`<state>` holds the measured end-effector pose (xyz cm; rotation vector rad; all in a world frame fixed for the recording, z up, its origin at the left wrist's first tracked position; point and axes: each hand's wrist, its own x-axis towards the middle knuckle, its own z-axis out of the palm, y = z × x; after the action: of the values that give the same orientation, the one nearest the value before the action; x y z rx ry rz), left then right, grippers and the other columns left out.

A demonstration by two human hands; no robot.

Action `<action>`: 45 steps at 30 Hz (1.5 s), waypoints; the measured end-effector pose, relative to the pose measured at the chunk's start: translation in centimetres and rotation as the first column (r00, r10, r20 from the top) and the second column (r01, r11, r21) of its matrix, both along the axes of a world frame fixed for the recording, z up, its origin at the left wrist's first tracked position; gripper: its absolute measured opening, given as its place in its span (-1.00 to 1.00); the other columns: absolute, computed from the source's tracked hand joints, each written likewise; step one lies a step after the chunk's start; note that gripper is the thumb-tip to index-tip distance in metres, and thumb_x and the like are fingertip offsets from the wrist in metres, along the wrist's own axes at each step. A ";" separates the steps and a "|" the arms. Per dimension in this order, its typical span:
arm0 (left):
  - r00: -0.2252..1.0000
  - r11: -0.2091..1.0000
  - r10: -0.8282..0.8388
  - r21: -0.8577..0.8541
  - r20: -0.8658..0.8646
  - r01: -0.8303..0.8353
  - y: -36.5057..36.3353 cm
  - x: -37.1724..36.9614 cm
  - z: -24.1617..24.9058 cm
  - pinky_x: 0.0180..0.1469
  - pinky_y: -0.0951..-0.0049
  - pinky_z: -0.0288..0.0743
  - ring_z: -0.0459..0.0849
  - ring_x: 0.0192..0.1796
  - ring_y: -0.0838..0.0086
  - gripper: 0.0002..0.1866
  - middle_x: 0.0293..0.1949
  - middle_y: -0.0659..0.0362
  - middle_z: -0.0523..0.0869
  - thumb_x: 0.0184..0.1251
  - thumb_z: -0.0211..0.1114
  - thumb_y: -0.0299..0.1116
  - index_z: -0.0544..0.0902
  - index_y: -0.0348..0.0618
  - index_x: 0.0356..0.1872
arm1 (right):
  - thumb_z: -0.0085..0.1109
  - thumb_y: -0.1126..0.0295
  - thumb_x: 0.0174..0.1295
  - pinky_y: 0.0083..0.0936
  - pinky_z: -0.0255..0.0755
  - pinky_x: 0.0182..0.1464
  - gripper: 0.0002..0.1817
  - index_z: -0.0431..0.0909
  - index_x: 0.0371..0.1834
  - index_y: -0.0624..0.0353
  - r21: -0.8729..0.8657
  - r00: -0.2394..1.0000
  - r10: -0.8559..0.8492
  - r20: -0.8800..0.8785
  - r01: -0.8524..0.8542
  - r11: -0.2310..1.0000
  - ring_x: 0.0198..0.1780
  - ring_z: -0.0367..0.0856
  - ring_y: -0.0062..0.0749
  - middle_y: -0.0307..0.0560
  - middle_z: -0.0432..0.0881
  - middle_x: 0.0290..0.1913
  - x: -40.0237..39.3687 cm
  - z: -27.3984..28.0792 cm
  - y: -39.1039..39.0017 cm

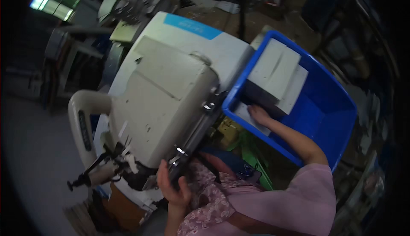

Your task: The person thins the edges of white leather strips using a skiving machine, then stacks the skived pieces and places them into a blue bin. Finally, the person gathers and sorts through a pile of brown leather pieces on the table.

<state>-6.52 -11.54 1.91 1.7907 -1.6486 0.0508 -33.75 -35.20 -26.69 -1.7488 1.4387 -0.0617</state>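
My left hand (pixel 173 189) is raised at the front of a large cream-coloured machine that looks like an industrial sewing machine (pixel 158 86). Its fingers are stretched up, the thumb stands apart, and nothing shows in it. My right hand (pixel 259 115) reaches down into a blue plastic bin (pixel 318 116), by the corner nearest the machine. Its fingertips are at a flat white piece (pixel 245 112) low in the bin; their grip is too dark to make out. Beside that hand, white block-like stacks (pixel 275 71) fill the bin's far end.
Behind the machine stands a white panel with a blue label (pixel 192 26). A dark mechanical head with a knob (pixel 102 176) juts out at the lower left. Something green (pixel 258 163) lies beneath the bin. Cluttered shelves and scraps surround the workplace in dim light.
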 end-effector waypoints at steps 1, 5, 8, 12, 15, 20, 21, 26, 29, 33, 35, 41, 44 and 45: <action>0.999 0.997 -0.015 -0.071 0.047 0.018 1.1 0.6 -0.6 0.26 0.12 0.39 0.54 0.20 -0.03 -0.53 0.21 -0.19 0.53 0.43 0.13 -0.41 0.36 -0.43 0.29 | -0.39 -0.04 0.50 0.03 0.37 0.19 -0.35 0.54 -0.03 0.37 0.006 0.998 0.061 -0.021 -0.061 0.998 0.07 0.54 0.31 0.47 0.58 -0.02 -0.3 -2.4 -0.7; 0.991 0.958 0.038 -0.286 0.128 0.001 6.3 3.6 -1.2 -0.09 0.15 0.55 0.67 -0.12 0.10 -0.71 -0.05 -0.05 0.65 0.19 0.25 -0.59 0.54 -0.25 -0.04 | -0.31 -0.12 0.52 -0.21 0.26 0.33 -0.29 0.41 0.24 0.42 0.279 0.946 -0.124 0.300 0.038 0.960 0.28 0.43 0.07 0.34 0.49 0.20 -1.0 1.1 -0.2; 0.891 0.863 0.425 -0.367 0.159 -0.346 11.2 6.5 -1.4 -0.09 0.17 0.54 0.66 -0.11 0.15 -0.81 -0.12 0.00 0.67 0.28 0.16 -0.62 0.58 -0.23 -0.10 | -0.32 -0.19 0.50 -0.38 0.19 0.42 -0.21 0.35 0.36 0.38 0.690 0.858 -0.293 0.422 -0.094 0.717 0.38 0.39 -0.19 0.19 0.46 0.32 -1.3 8.9 -1.2; 0.574 0.583 0.813 -0.175 0.104 -0.794 15.8 12.9 -0.8 0.02 0.19 0.50 0.65 -0.07 0.09 -0.81 -0.11 -0.02 0.67 0.41 0.12 -0.52 0.62 -0.33 -0.06 | -0.26 -0.15 0.52 -0.47 0.36 0.29 -0.28 0.39 0.37 0.30 0.352 0.908 -0.136 0.397 -0.014 0.936 0.16 0.60 -0.34 0.04 0.64 0.13 -2.4 16.2 -2.3; 0.400 0.419 0.905 0.142 -0.142 -0.897 18.3 16.6 -1.9 0.09 0.17 0.48 0.62 0.00 0.00 -0.73 -0.08 -0.04 0.66 0.47 0.10 -0.41 0.60 -0.39 0.01 | -0.18 0.02 0.54 -0.44 0.35 0.30 -0.43 0.41 0.37 0.24 0.063 0.811 -0.049 0.582 0.016 0.998 0.11 0.61 -0.41 -0.02 0.67 0.06 -0.1 21.5 -1.8; 0.411 0.380 0.906 0.226 0.107 -0.897 18.6 19.0 -5.6 0.19 0.15 0.43 0.47 0.22 -0.04 -0.58 0.14 -0.14 0.54 0.48 0.14 -0.24 0.52 -0.41 0.16 | -0.11 0.30 0.55 -0.46 0.39 0.22 -0.61 0.46 0.32 0.22 -0.255 0.720 0.166 0.674 0.016 0.967 0.03 0.63 -0.49 -0.10 0.71 -0.11 9.4 29.4 3.9; 0.393 0.334 0.901 0.285 0.185 -0.899 18.2 19.3 -5.9 0.24 0.18 0.40 0.38 0.30 -0.04 -0.51 0.24 -0.16 0.44 0.46 0.18 -0.17 0.48 -0.40 0.19 | -0.11 0.32 0.54 -0.47 0.40 0.19 -0.62 0.47 0.31 0.22 -0.267 0.712 0.217 0.667 -0.044 0.963 0.02 0.63 -0.49 -0.09 0.71 -0.12 11.4 30.3 5.3; 0.459 0.414 0.881 0.283 0.112 -0.865 17.2 18.7 -5.0 0.21 0.12 0.38 0.42 0.24 -0.04 -0.50 0.11 -0.11 0.52 0.42 0.22 -0.21 0.45 -0.37 0.23 | 0.01 0.53 0.39 -0.50 0.51 0.00 -0.72 0.55 0.12 0.26 -0.250 0.506 0.703 0.501 -0.693 0.677 -0.02 0.67 -0.42 0.02 0.72 -0.14 20.2 32.3 13.1; 0.518 0.499 0.855 0.315 -0.026 -0.808 18.2 17.3 -6.0 0.04 0.09 0.48 0.54 0.10 -0.08 -0.49 -0.01 -0.10 0.53 0.41 0.22 -0.26 0.40 -0.35 0.27 | 0.16 0.41 0.32 -0.39 0.56 0.01 -0.59 0.47 0.23 0.21 -0.238 0.282 0.903 0.326 -0.899 0.367 0.02 0.67 -0.10 0.13 0.65 -0.03 25.0 30.7 19.9; 0.530 0.551 0.829 0.432 -0.180 -0.714 17.5 14.6 -5.8 -0.13 0.13 0.59 0.65 -0.08 -0.09 -0.29 -0.01 -0.23 0.51 0.39 0.25 -0.25 0.17 -0.46 0.40 | 0.32 0.33 0.17 -0.26 0.52 0.12 -0.21 0.14 0.41 0.39 -0.520 0.200 0.976 0.090 -0.826 0.217 0.19 0.51 0.17 0.33 0.39 0.27 28.3 24.8 27.7; 0.516 0.552 0.822 0.563 -0.242 -0.615 17.0 13.8 -4.9 -0.13 0.14 0.60 0.66 -0.08 -0.08 -0.16 0.00 -0.30 0.50 0.35 0.29 -0.24 0.04 -0.51 0.44 | 0.34 0.38 0.14 -0.25 0.43 0.26 -0.10 -0.02 0.43 0.52 -0.460 0.276 0.956 0.100 -0.839 0.291 0.30 0.38 0.29 0.47 0.25 0.34 29.1 23.4 29.9; 0.557 0.608 0.790 0.443 -0.256 -0.659 17.1 11.9 -7.0 0.03 0.02 0.55 0.52 0.13 -0.18 0.08 0.11 -0.28 0.43 0.20 0.37 -0.21 -0.21 -0.45 0.50 | 0.19 0.55 0.21 -0.27 0.32 0.36 -0.21 -0.03 0.46 0.40 -0.276 0.400 0.754 0.521 -0.758 0.592 0.39 0.33 0.14 0.38 0.28 0.34 28.5 19.6 30.2; 0.506 0.574 0.818 0.441 -0.275 -0.689 16.5 11.6 -6.9 0.07 0.07 0.54 0.49 0.17 -0.11 0.11 0.11 -0.20 0.44 0.13 0.40 -0.24 -0.20 -0.44 0.50 | 0.11 0.63 0.22 -0.29 0.31 0.36 -0.26 -0.02 0.45 0.33 -0.115 0.477 0.538 0.695 -0.665 0.738 0.38 0.36 -0.02 0.25 0.29 0.31 27.3 17.6 30.5; 0.477 0.552 0.833 0.465 -0.280 -0.692 16.3 11.5 -6.7 0.08 0.09 0.54 0.48 0.17 -0.08 0.11 0.10 -0.18 0.44 0.11 0.41 -0.25 -0.19 -0.43 0.51 | 0.10 0.64 0.21 -0.30 0.31 0.36 -0.27 -0.01 0.44 0.32 -0.061 0.485 0.504 0.714 -0.675 0.736 0.37 0.36 -0.04 0.23 0.28 0.30 27.3 17.9 30.6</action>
<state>4.97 4.71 -4.84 2.4119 -0.3807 -0.2280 -6.48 -4.64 -8.74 -1.6661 0.2147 -0.1552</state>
